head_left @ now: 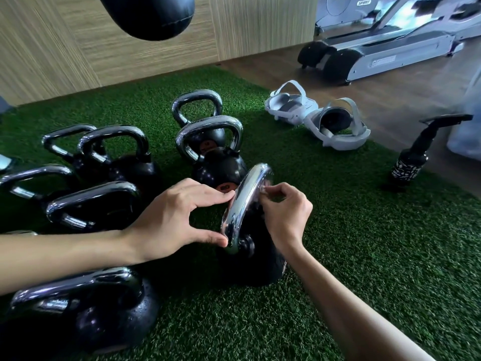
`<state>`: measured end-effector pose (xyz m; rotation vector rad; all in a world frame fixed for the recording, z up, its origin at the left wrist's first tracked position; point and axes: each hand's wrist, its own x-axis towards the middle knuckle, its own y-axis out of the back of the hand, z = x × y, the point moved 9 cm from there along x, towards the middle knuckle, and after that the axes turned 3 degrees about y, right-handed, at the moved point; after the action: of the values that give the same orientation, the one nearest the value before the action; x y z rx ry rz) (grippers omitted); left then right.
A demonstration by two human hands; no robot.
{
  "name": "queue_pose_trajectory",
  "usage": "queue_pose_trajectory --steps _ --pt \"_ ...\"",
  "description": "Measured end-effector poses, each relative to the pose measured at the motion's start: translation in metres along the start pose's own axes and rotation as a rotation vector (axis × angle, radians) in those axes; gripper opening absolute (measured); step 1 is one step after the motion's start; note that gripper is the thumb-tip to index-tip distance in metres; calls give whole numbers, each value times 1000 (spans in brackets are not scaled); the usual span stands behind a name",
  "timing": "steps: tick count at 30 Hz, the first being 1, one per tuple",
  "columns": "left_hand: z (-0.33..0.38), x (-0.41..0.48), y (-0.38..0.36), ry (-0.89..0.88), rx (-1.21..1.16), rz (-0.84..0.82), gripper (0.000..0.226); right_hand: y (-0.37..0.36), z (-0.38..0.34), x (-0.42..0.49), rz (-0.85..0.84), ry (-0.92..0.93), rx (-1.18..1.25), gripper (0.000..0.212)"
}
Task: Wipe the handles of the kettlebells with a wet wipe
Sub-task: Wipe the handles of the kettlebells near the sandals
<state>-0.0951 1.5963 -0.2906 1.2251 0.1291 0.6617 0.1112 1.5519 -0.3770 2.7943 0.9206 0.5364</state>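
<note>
The kettlebell I was working on stood on the green turf at centre frame, on the R side of the group. Its chrome handle was seen almost edge-on, so the loop's opening barely showed. The black body was mostly hidden under the handle and my R wrist.

R hand was clenched against the handle's upper R side, thumb and forefinger pinching a small pale scrap, the wet wipe. Most of it was tucked inside the fingers and blurred, so I couldn't make out its shape. L hand was released, wrapped round nothing. Its forefinger tip touched the handle's L edge near the top and its thumb tip touched near the bottom, w/ the other fingers hidden behind.

The other kettlebells sat clustered to the L and behind. The nearest one lay partly under my L forearm, its body speckled w/ what looked like droplets. Those at far L were cut off by the frame edge. Orange labels on two behind were unreadable.

Further out, white sandals lay at the turf's far edge. A black spray bottle stood on the turf at R, label pattern illegible. A cardio machine at top R and a black punch bag at the top edge were both cropped.
</note>
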Motion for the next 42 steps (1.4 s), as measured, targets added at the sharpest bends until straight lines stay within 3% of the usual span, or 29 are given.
queue_pose_trajectory --steps 6,10,13,18,22,25,31,37,42 --pt "0 -1 0 33 1 -11 83 16 20 -4 -57 -85 39 7" --pt "3 -5 2 96 9 -6 80 47 24 15 -74 -53 103 18" --pt "7 -6 6 193 -61 39 73 45 6 39 -133 79 64 16" --pt "7 0 1 371 -144 178 54 -6 -41 75 -475 379 -100 37" --pt "13 -17 -4 455 -128 321 51 -28 -40 88 -824 407 -157 49" --pt "22 -36 -4 493 -83 457 50 -31 -46 82 -1059 427 -68 56" --pt "44 -69 -23 657 65 685 55 -47 -46 87 -1301 281 3 59" --pt "42 -65 -22 696 79 657 54 -48 -29 87 -1288 141 99 55" --pt "27 -64 -6 624 164 622 54 -22 -31 76 -1179 173 156 49"
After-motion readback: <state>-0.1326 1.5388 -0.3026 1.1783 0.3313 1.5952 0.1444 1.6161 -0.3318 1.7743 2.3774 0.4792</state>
